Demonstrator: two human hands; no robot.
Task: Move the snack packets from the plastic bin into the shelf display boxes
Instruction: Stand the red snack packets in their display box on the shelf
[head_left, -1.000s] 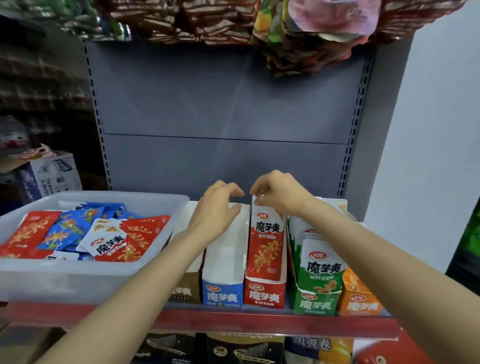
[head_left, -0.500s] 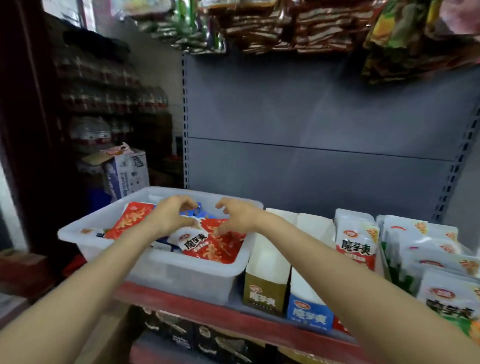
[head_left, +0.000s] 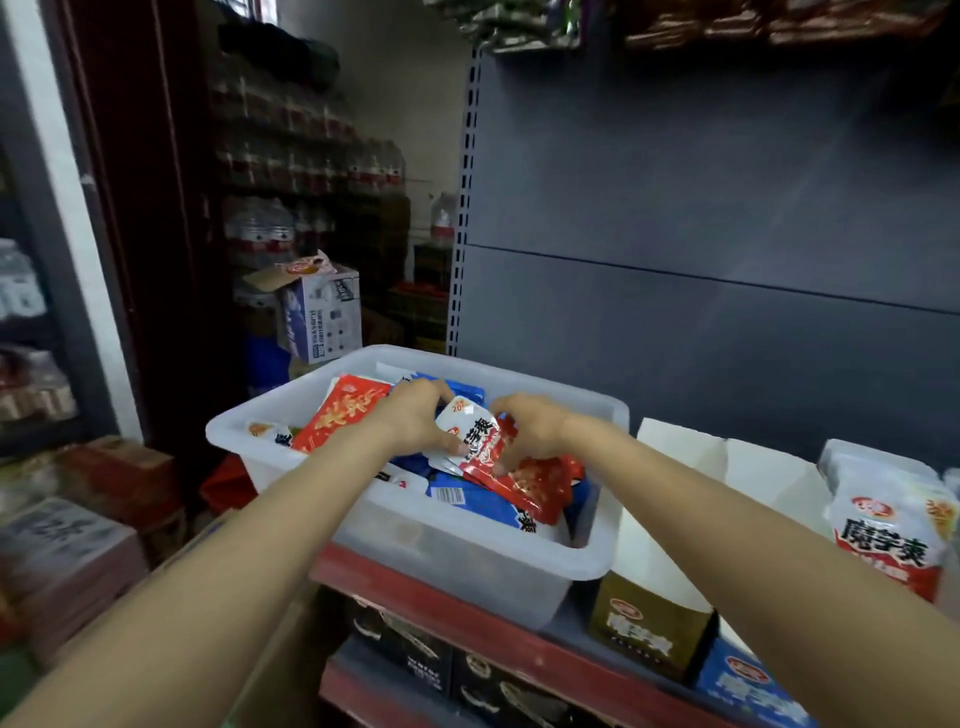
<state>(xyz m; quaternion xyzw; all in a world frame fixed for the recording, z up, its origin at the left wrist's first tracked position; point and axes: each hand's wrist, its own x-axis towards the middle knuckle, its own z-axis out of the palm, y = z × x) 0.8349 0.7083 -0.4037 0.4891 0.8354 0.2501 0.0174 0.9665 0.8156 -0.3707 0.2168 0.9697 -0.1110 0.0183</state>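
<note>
Both the left hand (head_left: 415, 421) and right hand (head_left: 532, 428) are curled onto snack packets (head_left: 483, 441) between them, apparently pinching; light, slick, crushable pouches are best gripped by sealed edges.

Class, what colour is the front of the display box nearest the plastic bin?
Olive-brown display box, seen in the head view.
</note>
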